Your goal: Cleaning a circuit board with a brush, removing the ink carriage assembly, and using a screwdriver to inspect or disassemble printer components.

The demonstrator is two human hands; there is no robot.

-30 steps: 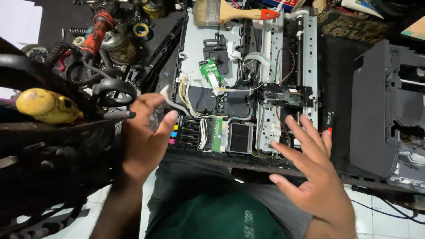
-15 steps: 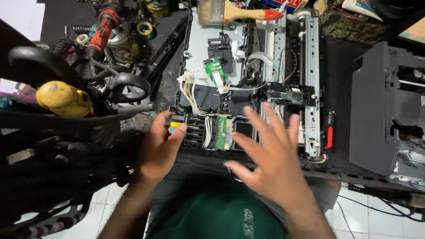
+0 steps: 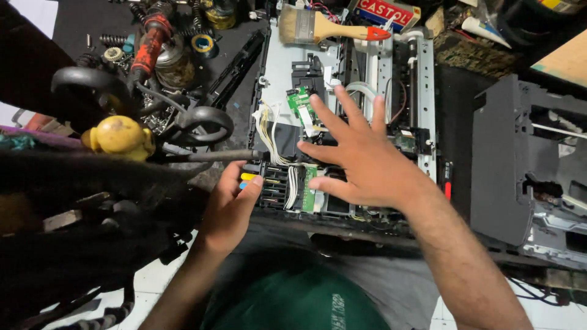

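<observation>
- Head view: an opened printer chassis of grey metal and black plastic is seen lying across a dark work surface, with its near edge just above the person's lap.
- The left hand is placed at the near-left corner of the chassis; its fingertips are pressed against the black ink cartridge carriage with coloured tabs. No closed grip is shown; the fingers are curled loosely.
- The right hand is held open, fingers spread, palm down over the middle of the chassis. Whether it touches the parts below cannot be told.
- A small green circuit board and a bundle of white wires are found just beyond the right fingertips.
- The left edge of the chassis is crowded by a yellow-handled tool, black ring-shaped handles and a red-and-black tool.
- A wooden-handled paintbrush with a red tip is laid across the far edge.
- A detached dark grey plastic housing is set just beside the right edge; little open room is left there.
</observation>
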